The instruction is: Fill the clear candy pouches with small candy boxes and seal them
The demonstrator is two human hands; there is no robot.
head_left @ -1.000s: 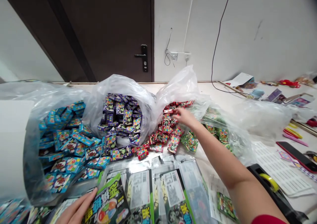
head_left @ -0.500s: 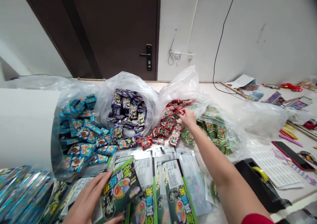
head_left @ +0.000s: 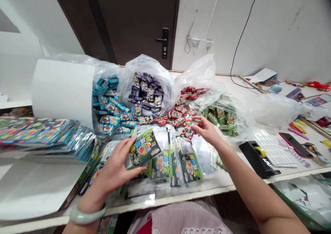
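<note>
Red packets [head_left: 186, 134] pinched in grip of right hand [head_left: 205, 129], over flat pouches [head_left: 190, 166] on bench [head_left: 219, 179]; likely light, slippery, best taken by edges; left hand [head_left: 116, 165] grips printed pouch [head_left: 145, 149], probably bendy

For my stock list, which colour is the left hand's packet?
The packet is mainly black, edged green; best in head view.

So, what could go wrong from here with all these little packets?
The right hand has a small red printed packet at its fingertips, which could slip. Small blue printed packets lie beside small purple printed ones, so colours might mix. A black plastic tape dispenser sits near the front edge of the white table; the right forearm might bump it.
</note>
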